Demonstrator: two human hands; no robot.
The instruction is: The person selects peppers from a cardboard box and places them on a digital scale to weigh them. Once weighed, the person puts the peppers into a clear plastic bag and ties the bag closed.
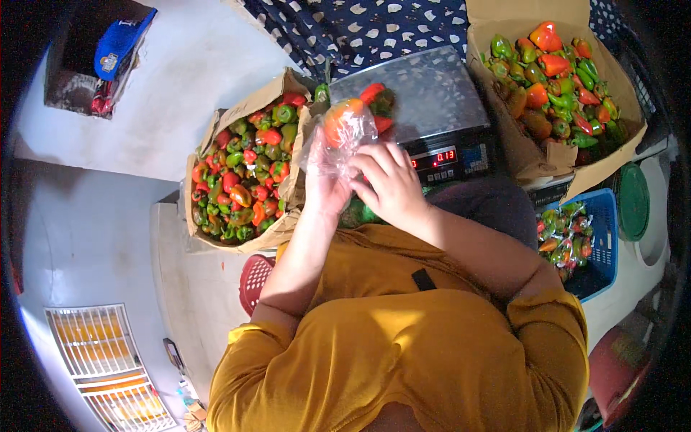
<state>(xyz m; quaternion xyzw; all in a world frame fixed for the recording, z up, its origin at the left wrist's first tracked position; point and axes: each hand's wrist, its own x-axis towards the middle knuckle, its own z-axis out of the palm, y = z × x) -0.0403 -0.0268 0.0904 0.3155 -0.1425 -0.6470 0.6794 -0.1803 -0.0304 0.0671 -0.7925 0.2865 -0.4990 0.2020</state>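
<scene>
A clear plastic bag [360,137] with an orange-red pepper [344,119] in it is in my left hand [327,186], whose palm and fingers lie behind and around it. My right hand [392,180] is closed at the bag's near side, its thumb and fingertips gathered on the plastic. Just beyond the bag, a few red and dark green peppers [381,106] rest on the metal plate of a digital scale [432,93]. Its lit red display [435,158] faces me, partly behind my right hand.
Left of the scale stands an open cardboard box [288,205] full of red and green peppers; a second pepper-filled box [612,162] stands at the far right. Below that one, a blue plastic basket [608,241] holds bagged peppers. A green round lid [633,201] is beside the basket.
</scene>
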